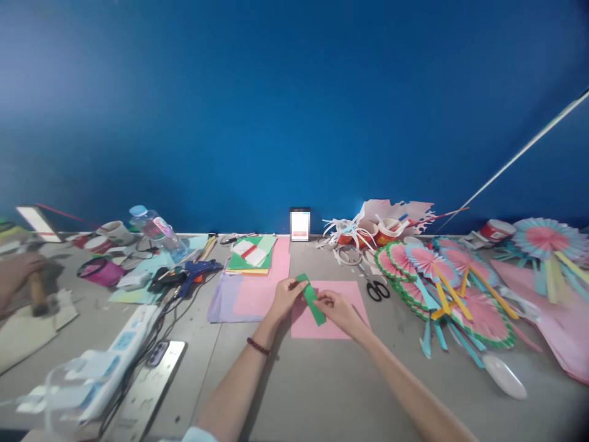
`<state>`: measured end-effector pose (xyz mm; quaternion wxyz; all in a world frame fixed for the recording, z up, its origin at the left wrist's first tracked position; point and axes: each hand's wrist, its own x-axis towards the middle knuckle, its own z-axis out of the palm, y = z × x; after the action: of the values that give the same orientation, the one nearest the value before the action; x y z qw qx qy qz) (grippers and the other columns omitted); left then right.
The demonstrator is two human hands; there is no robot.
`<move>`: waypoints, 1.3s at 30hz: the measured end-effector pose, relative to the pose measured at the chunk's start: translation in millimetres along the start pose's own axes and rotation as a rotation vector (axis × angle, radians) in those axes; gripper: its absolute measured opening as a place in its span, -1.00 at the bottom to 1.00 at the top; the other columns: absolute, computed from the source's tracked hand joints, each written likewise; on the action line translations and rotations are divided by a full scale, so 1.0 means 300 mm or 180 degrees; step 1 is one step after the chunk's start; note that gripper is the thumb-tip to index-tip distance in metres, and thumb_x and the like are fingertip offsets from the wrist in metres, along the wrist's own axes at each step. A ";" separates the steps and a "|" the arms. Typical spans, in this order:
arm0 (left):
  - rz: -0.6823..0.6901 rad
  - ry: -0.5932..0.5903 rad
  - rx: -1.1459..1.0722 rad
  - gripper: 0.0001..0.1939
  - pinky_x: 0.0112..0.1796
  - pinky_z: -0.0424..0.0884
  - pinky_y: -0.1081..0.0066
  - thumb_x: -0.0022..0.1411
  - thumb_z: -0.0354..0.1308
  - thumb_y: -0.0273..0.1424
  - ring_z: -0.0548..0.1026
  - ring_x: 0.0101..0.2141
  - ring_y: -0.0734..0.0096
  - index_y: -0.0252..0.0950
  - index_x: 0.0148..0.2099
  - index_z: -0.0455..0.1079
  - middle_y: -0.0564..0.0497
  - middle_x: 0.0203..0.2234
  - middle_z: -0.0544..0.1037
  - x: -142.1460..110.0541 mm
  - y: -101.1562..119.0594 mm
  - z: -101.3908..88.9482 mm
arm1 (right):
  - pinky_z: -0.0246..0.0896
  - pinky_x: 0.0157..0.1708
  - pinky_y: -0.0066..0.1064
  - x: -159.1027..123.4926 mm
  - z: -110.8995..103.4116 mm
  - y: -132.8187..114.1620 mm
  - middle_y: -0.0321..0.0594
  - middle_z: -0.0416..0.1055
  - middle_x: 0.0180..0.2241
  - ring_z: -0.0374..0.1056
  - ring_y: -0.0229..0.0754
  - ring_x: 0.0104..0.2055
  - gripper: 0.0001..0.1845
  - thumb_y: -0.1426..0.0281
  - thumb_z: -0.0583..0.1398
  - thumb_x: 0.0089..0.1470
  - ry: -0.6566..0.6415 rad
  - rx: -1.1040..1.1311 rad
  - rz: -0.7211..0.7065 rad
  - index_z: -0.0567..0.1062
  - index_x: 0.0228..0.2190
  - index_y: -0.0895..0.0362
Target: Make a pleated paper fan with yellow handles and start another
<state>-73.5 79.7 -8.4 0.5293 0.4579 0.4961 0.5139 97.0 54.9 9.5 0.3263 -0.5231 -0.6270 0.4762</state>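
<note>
A short green paper strip (315, 309) slants over a square pink sheet (317, 332) on the grey table. My left hand (286, 297) pinches the strip's upper end between thumb and fingers. On the strip's right edge, the fingertips of my right hand (339, 312) are closed, also gripping the paper. Just left of my hands, a larger pink sheet (251, 301) overlaps a lilac sheet (221, 304). Black-handled scissors (378, 291) lie beyond my right hand.
Pleated paper fans (481, 313) and a white spoon-shaped object (505, 376) lie right. Coloured paper (235, 261) is stacked behind. Left are a blue glue gun (196, 273), bottle (159, 230), power strip (124, 353) and phone (154, 380). Another person's blurred hand (18, 279) holds something wooden.
</note>
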 end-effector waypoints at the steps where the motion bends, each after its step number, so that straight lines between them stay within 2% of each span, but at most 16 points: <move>1: 0.0034 0.0007 -0.0007 -0.58 -0.57 0.22 0.51 -0.01 0.30 -0.10 0.33 -0.64 0.52 -0.34 -0.59 0.33 0.08 -0.74 0.37 0.000 0.001 -0.002 | 0.10 -0.51 -0.45 -0.010 0.004 -0.002 -0.30 0.42 -0.55 0.27 -0.23 -0.50 -0.76 0.18 0.21 -0.10 -0.0020 0.0059 0.0075 0.44 -0.50 0.12; 5: 0.0105 -0.0008 -0.0025 -0.59 -0.57 0.22 0.52 0.01 0.29 -0.10 0.31 -0.64 0.54 -0.34 -0.58 0.34 0.11 -0.74 0.34 0.002 0.007 -0.008 | 0.02 -0.54 -0.50 -0.018 -0.005 -0.008 -0.37 0.32 -0.62 0.20 -0.29 -0.55 -0.76 0.18 0.21 -0.12 -0.0009 0.0315 0.0217 0.41 -0.57 0.10; 10: 0.0059 -0.0259 0.0023 -0.63 -0.55 0.28 0.48 -0.02 0.30 -0.10 0.35 -0.65 0.51 -0.35 -0.48 0.42 0.07 -0.68 0.44 -0.003 0.013 -0.004 | -0.01 -0.58 -0.51 0.004 -0.002 0.016 -0.40 0.28 -0.64 0.14 -0.33 -0.58 -0.70 0.12 0.22 -0.19 0.0274 0.0544 0.0357 0.41 -0.54 0.11; 14: 0.0065 -0.0432 0.0262 -0.62 -0.55 0.29 0.47 -0.01 0.28 -0.09 0.38 -0.64 0.47 -0.33 -0.51 0.41 0.06 -0.69 0.44 -0.006 0.009 0.002 | -0.02 -0.66 -0.52 0.003 0.014 0.034 -0.39 0.24 -0.68 0.07 -0.37 -0.66 -0.63 0.07 0.22 -0.20 0.0282 0.0640 0.0474 0.40 -0.52 0.14; 17: 0.0146 -0.0343 0.0329 -0.62 -0.56 0.26 0.48 0.00 0.27 -0.09 0.36 -0.64 0.48 -0.33 -0.52 0.40 0.06 -0.69 0.43 -0.001 0.004 0.000 | -0.03 -0.71 -0.53 -0.001 0.013 0.036 -0.40 0.22 -0.71 0.02 -0.40 -0.72 -0.58 0.02 0.17 -0.13 0.0241 0.0688 0.0562 0.40 -0.51 0.15; 19: 0.0165 -0.0186 0.0305 -0.62 -0.59 0.22 0.50 -0.01 0.28 -0.09 0.34 -0.65 0.50 -0.34 -0.51 0.40 0.08 -0.70 0.41 0.002 0.001 -0.004 | -0.02 -0.72 -0.53 0.002 -0.004 0.035 -0.35 0.29 -0.69 0.06 -0.39 -0.73 -0.56 0.00 0.12 -0.08 0.0292 0.0566 0.0478 0.42 -0.50 0.15; 22: 0.0096 0.0023 0.0110 -0.62 -0.59 0.22 0.51 -0.02 0.29 -0.09 0.34 -0.64 0.52 -0.33 -0.48 0.39 0.09 -0.68 0.42 0.002 0.001 -0.010 | 0.13 -0.64 -0.48 0.013 -0.071 0.039 -0.20 0.46 -0.56 0.27 -0.27 -0.63 -0.57 0.04 0.08 -0.03 0.0566 0.0101 0.0236 0.46 -0.43 0.16; 25: -0.0085 0.0095 -0.0085 -0.63 -0.60 0.21 0.52 -0.01 0.30 -0.10 0.34 -0.65 0.53 -0.33 -0.45 0.39 0.09 -0.66 0.43 -0.001 0.006 -0.014 | 0.27 -0.39 -0.39 0.017 -0.185 0.053 -0.10 0.52 -0.42 0.42 -0.11 -0.39 -0.67 0.14 0.10 -0.01 0.0915 -0.0388 0.0089 0.49 -0.38 0.14; 27: -0.0099 0.0106 -0.0100 -0.64 -0.62 0.19 0.54 0.02 0.29 -0.11 0.31 -0.68 0.57 -0.33 -0.44 0.40 0.10 -0.68 0.42 -0.002 0.008 -0.015 | 0.26 -0.24 -0.34 0.009 -0.268 0.072 -0.06 0.54 -0.32 0.43 -0.06 -0.28 -0.74 0.26 0.07 0.03 0.1211 -0.1362 -0.0153 0.50 -0.38 0.12; 30: 0.0026 0.0155 -0.0115 -0.66 -0.61 0.20 0.55 0.05 0.28 -0.14 0.31 -0.68 0.58 -0.33 -0.47 0.38 0.11 -0.70 0.41 -0.001 0.007 -0.016 | 0.23 -0.16 -0.32 -0.014 -0.363 0.116 0.00 0.52 -0.25 0.42 -0.02 -0.19 -0.73 0.39 0.03 0.07 0.1399 -0.2347 -0.0063 0.51 -0.31 0.15; 34: 0.0039 0.0062 -0.0147 -0.64 -0.58 0.27 0.53 0.06 0.26 -0.11 0.45 -0.60 0.47 -0.34 -0.42 0.39 0.00 -0.64 0.51 0.005 0.000 -0.019 | 0.26 -0.19 -0.32 -0.042 -0.408 0.179 0.02 0.51 -0.25 0.44 0.00 -0.20 -0.74 0.40 0.06 0.08 0.1462 -0.2983 0.0313 0.52 -0.28 0.18; 39: -0.0071 -0.0008 -0.0182 -0.60 -0.53 0.38 0.49 -0.02 0.30 -0.08 0.49 -0.57 0.43 -0.34 -0.39 0.38 -0.02 -0.58 0.56 0.012 -0.007 -0.022 | 0.27 -0.20 -0.34 -0.042 -0.406 0.205 0.06 0.50 -0.21 0.43 -0.01 -0.17 -0.71 0.39 0.04 0.13 0.1446 -0.3096 0.0370 0.51 -0.22 0.23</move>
<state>-80.0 83.1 -11.1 0.5484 0.4377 0.4857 0.5213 231.8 73.9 -6.4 0.1469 -0.7375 -0.6588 0.0231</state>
